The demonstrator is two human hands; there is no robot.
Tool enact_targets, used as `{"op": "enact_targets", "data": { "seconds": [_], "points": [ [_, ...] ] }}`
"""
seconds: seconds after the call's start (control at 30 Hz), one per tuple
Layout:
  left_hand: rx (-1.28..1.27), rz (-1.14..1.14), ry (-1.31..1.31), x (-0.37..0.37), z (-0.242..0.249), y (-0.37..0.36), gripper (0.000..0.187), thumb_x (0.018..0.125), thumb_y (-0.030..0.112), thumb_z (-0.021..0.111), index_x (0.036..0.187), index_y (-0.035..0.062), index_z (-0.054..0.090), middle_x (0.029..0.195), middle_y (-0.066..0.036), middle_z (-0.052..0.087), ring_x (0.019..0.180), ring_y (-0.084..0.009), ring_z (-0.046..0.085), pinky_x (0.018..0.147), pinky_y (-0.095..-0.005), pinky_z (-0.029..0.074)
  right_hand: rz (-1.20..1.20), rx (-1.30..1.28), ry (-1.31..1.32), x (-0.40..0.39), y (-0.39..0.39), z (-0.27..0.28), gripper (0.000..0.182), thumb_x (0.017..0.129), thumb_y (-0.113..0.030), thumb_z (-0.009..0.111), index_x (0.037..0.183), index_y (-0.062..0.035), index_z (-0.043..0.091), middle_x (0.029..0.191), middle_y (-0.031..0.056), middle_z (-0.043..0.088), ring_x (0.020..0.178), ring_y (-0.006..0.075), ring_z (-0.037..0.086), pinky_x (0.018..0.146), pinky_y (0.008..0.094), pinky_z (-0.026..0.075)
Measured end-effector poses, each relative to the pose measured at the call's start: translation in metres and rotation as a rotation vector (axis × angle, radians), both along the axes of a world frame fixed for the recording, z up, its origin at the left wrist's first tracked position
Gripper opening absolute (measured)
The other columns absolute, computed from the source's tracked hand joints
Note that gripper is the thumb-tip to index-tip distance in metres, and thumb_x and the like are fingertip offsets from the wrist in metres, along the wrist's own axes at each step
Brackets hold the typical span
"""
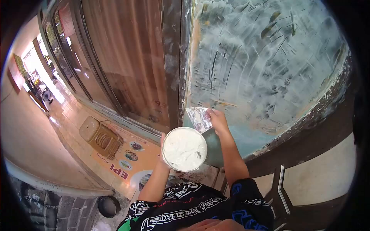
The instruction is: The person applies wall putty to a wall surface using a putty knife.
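Observation:
A round tub of white putty (184,149) is held up in front of my chest, its open top facing me. My left hand (163,150) grips it from the left side, the fingers mostly hidden behind it. In my right hand (218,120) is a putty-smeared scraper (199,119), pinched at its right corner. The scraper's blade is just above the tub's upper right rim, close to the wall. Behind it, the blue-green wall (254,65) carries streaky white putty over much of its surface.
To the left are a dark-framed window with a brown curtain (135,57) and a brown plastic stool (101,134) on a printed banner (115,158). A dark round container (108,206) sits at lower left. A brown and cream ledge (316,181) runs along the right.

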State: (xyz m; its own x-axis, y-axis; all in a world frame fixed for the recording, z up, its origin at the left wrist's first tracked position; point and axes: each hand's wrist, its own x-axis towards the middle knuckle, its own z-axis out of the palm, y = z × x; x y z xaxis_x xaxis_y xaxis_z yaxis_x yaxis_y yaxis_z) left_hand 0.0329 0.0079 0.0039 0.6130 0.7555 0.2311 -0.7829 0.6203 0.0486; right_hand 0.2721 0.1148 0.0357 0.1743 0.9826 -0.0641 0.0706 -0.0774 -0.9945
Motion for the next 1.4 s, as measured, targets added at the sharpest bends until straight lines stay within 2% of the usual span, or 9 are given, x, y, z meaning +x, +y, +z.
{"op": "enact_targets", "data": {
  "seconds": [0.13, 0.23, 0.4, 0.8, 0.9, 0.97, 1.1, 1.13, 1.4],
  "points": [
    [-0.033, 0.074, 0.077, 0.002, 0.005, 0.001, 0.088, 0.092, 0.077, 0.032, 0.149, 0.0114, 0.044, 0.15, -0.017, 0.047, 0.133, -0.0402, 0.048, 0.111, -0.0577, 0.038, 0.068, 0.113, 0.425, 0.014, -0.018, 0.004, 0.027, 0.105, -0.017, 0.051, 0.114, 0.0048, 0.063, 0.105, 0.0067, 0.069, 0.091, 0.013, 0.066, 0.086, 0.0283, 0.052],
    [-0.008, 0.066, 0.104, 0.01, 0.02, 0.004, 0.088, 0.093, 0.075, 0.033, 0.148, 0.0076, 0.044, 0.149, -0.018, 0.047, 0.132, -0.0421, 0.049, 0.11, -0.059, 0.039, 0.172, 0.168, 0.487, 0.017, -0.044, 0.031, 0.028, 0.105, -0.016, 0.05, 0.12, 0.006, 0.06, 0.106, 0.0076, 0.069, 0.091, 0.0122, 0.066, 0.084, 0.0276, 0.053],
    [0.011, 0.17, 0.14, 0.033, 0.024, 0.007, 0.096, 0.089, 0.082, 0.03, 0.152, 0.0097, 0.036, 0.153, -0.015, 0.042, 0.136, -0.0382, 0.045, 0.113, -0.0564, 0.036, 0.171, 0.172, 0.306, 0.014, -0.071, 0.06, 0.026, 0.1, -0.003, 0.053, 0.125, 0.0034, 0.058, 0.1, 0.006, 0.068, 0.087, 0.0085, 0.063, 0.079, 0.0232, 0.052],
    [0.077, 0.789, 0.381, 0.089, 0.015, -0.012, 0.099, 0.09, 0.081, 0.025, 0.153, 0.0054, 0.03, 0.153, -0.018, 0.039, 0.137, -0.0355, 0.044, 0.114, -0.0496, 0.037, 0.142, 0.218, 0.034, -0.005, -0.104, 0.055, 0.027, 0.098, -0.004, 0.056, 0.123, 0.0051, 0.057, 0.088, 0.0102, 0.073, 0.075, 0.0063, 0.061, 0.068, 0.0215, 0.047],
    [0.095, 0.78, 0.33, 0.092, 0.006, -0.012, 0.101, 0.088, 0.083, 0.027, 0.154, 0.0056, 0.029, 0.154, -0.018, 0.038, 0.138, -0.0358, 0.044, 0.114, -0.0495, 0.037, 0.126, 0.228, -0.05, -0.001, -0.103, 0.057, 0.027, 0.099, -0.003, 0.055, 0.125, 0.0065, 0.056, 0.091, 0.0093, 0.072, 0.078, 0.0058, 0.062, 0.07, 0.0203, 0.047],
    [0.073, 0.8, 0.379, 0.095, 0.004, -0.014, 0.103, 0.087, 0.084, 0.028, 0.155, 0.0063, 0.028, 0.155, -0.017, 0.036, 0.138, -0.0361, 0.043, 0.115, -0.0496, 0.037, 0.147, 0.25, 0.18, 0.003, -0.102, 0.059, 0.029, 0.097, -0.006, 0.055, 0.123, 0.0061, 0.057, 0.079, 0.006, 0.071, 0.071, 0.005, 0.06, 0.064, 0.0219, 0.045],
    [0.069, 0.841, 0.409, 0.098, 0.006, -0.015, 0.103, 0.086, 0.085, 0.028, 0.155, 0.0078, 0.028, 0.155, -0.017, 0.037, 0.138, -0.0356, 0.043, 0.115, -0.0499, 0.036, 0.188, 0.189, 0.061, 0.013, -0.1, 0.052, 0.029, 0.097, -0.005, 0.055, 0.124, 0.0066, 0.057, 0.084, 0.008, 0.072, 0.073, 0.0069, 0.061, 0.066, 0.0223, 0.048],
    [0.085, 0.851, 0.422, 0.098, 0.007, -0.015, 0.103, 0.086, 0.085, 0.027, 0.154, 0.0078, 0.028, 0.155, -0.017, 0.037, 0.138, -0.0355, 0.043, 0.115, -0.0499, 0.037, 0.205, 0.174, 0.204, 0.016, -0.099, 0.052, 0.028, 0.098, -0.004, 0.055, 0.124, 0.0063, 0.057, 0.086, 0.0102, 0.073, 0.073, 0.008, 0.062, 0.067, 0.0233, 0.049],
    [0.093, 0.788, 0.413, 0.102, 0.006, -0.015, 0.104, 0.086, 0.086, 0.022, 0.155, 0.0081, 0.028, 0.156, -0.016, 0.035, 0.139, -0.0352, 0.041, 0.116, -0.0498, 0.035, 0.237, 0.173, 0.178, 0.033, -0.097, 0.055, 0.025, 0.098, -0.001, 0.055, 0.121, 0.0075, 0.059, 0.095, 0.0066, 0.069, 0.081, 0.0073, 0.062, 0.073, 0.0217, 0.05]
  ]
}}
